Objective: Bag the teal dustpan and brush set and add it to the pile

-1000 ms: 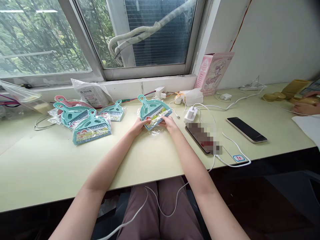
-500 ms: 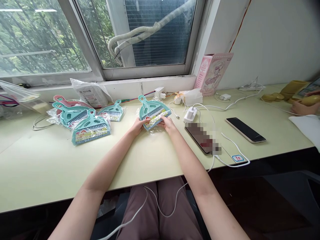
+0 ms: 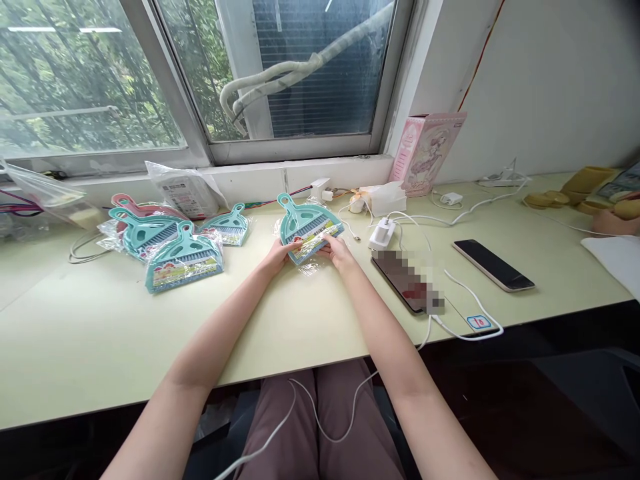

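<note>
A teal dustpan and brush set [image 3: 306, 219] in a clear plastic wrapper is held slightly tilted over the desk, handle pointing away from me. My left hand [image 3: 280, 256] grips its lower left corner, thumb on the printed label. On the lower right side, my right hand [image 3: 337, 251] pinches the edge with its thumb over the label and fingers beneath. To the left lies a wrapped teal dustpan set [image 3: 185, 259] nearest me. Behind it another teal set [image 3: 145, 225] overlaps a pink one [image 3: 150, 208], and a smaller-looking teal set [image 3: 229, 225] lies alongside.
A phone [image 3: 400, 280] with a blurred screen and white cable lies right of my arm, a second phone [image 3: 493, 265] beyond. Behind are a white charger [image 3: 382, 233], a pink box [image 3: 427, 153] and a plastic packet [image 3: 181, 190]. Another person's hand [image 3: 613, 222] shows at far right.
The whole view has shifted very slightly. Both hands keep the same hold on the dustpan set, which stays in nearly the same place.
</note>
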Motion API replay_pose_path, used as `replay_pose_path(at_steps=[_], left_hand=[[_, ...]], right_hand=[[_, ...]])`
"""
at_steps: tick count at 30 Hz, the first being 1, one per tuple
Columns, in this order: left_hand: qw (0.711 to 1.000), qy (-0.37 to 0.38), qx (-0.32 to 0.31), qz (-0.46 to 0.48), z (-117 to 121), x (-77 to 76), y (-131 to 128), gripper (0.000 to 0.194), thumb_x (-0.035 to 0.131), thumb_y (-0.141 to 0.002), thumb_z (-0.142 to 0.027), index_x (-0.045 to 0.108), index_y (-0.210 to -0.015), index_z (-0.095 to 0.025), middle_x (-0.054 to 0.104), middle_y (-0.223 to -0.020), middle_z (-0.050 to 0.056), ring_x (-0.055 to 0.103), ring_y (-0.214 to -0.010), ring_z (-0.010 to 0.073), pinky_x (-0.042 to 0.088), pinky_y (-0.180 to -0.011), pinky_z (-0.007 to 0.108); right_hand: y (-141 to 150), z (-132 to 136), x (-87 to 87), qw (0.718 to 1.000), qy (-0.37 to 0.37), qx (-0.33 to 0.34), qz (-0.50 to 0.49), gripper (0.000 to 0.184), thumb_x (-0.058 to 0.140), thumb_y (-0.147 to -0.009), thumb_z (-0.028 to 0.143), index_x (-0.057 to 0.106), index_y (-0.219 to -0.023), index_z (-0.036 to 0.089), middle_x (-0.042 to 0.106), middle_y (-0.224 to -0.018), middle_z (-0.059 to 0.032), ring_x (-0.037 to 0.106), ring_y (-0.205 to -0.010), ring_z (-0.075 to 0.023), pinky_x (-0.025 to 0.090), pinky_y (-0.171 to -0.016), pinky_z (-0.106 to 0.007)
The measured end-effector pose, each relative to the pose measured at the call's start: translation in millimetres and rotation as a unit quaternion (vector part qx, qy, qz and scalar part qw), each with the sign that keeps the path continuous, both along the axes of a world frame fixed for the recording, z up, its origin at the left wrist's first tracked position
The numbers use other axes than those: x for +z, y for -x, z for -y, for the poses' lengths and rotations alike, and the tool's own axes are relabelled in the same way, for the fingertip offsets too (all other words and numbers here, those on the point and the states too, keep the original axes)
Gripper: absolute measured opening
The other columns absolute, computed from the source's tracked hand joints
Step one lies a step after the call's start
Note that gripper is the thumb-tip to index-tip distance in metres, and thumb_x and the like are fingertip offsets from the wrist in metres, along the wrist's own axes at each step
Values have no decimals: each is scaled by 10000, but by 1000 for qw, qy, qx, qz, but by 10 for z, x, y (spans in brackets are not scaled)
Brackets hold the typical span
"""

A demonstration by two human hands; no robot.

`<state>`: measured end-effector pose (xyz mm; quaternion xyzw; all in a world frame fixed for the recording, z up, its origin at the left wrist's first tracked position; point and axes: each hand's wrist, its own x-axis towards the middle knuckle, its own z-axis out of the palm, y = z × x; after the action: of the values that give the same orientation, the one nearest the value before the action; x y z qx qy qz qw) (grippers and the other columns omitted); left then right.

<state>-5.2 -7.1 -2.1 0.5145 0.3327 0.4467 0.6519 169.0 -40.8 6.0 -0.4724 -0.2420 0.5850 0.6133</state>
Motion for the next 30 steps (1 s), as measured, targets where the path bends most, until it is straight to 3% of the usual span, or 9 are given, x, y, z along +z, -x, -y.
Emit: replay_pose_path(at_steps=[7, 14, 20, 23, 25, 26, 30], left_hand=[[1000, -7, -3, -3, 2, 0, -1, 422, 843, -594, -227, 684, -972, -125, 742, -939, 96, 698, -840, 225, 552, -813, 319], [1000, -1, 5, -21, -17, -10, 15, 395, 850, -575, -238, 689, -917, -123, 736, -862, 80, 689, -752, 202, 553, -738, 301], [999, 14, 46, -12, -80, 19, 65, 406, 850, -526, -207, 672, -880, -116, 731, -838, 77, 688, -739, 203, 555, -721, 300], [996, 20, 88, 3, -168, 36, 199, 366, 820, -542, -163, 652, -864, -123, 716, -785, 48, 675, -680, 169, 558, -669, 269], [994, 37, 103, 16, -221, 53, 317, 332, 790, -560, -131, 640, -857, -135, 705, -756, 31, 666, -649, 156, 558, -623, 251], [993, 47, 103, 21, -238, 64, 375, 322, 778, -567, -119, 638, -857, -140, 700, -746, 28, 664, -639, 153, 559, -604, 244], [995, 67, 69, 21, -238, 119, 533, 303, 763, -588, -126, 661, -873, -135, 698, -736, 42, 666, -629, 156, 563, -582, 231]], right_hand=[[-1, 19, 25, 1000, 11, 4, 6, 25, 575, -868, 134, 593, -884, 136, 676, -631, -8, 674, -602, -142, 598, -632, -274], [-22, -1, 23, 999, 21, 32, -1, 35, 558, -879, 117, 592, -880, 119, 693, -650, -40, 679, -600, -144, 601, -604, -270], [-17, -20, 33, 1000, 10, -23, 9, 102, 540, -876, 115, 616, -809, 117, 689, -653, -42, 688, -649, -121, 592, -664, -221], [-65, -1, 57, 994, -20, -60, 88, 113, 543, -846, 103, 645, -803, 125, 713, -771, -65, 698, -711, -121, 583, -733, -247], [-111, 33, 80, 966, -66, -116, 222, 209, 509, -820, 53, 677, -899, 150, 718, -944, -75, 695, -841, -136, 564, -840, -299], [-132, 54, 92, 936, -93, -145, 306, 307, 481, -804, 19, 687, -973, 172, 702, -1045, -76, 675, -942, -150, 539, -908, -329], [-174, 141, 143, 781, -188, -164, 572, 609, 453, -749, -49, 633, -1234, 273, 541, -1340, -61, 464, -1268, -227, 420, -1072, -407]])
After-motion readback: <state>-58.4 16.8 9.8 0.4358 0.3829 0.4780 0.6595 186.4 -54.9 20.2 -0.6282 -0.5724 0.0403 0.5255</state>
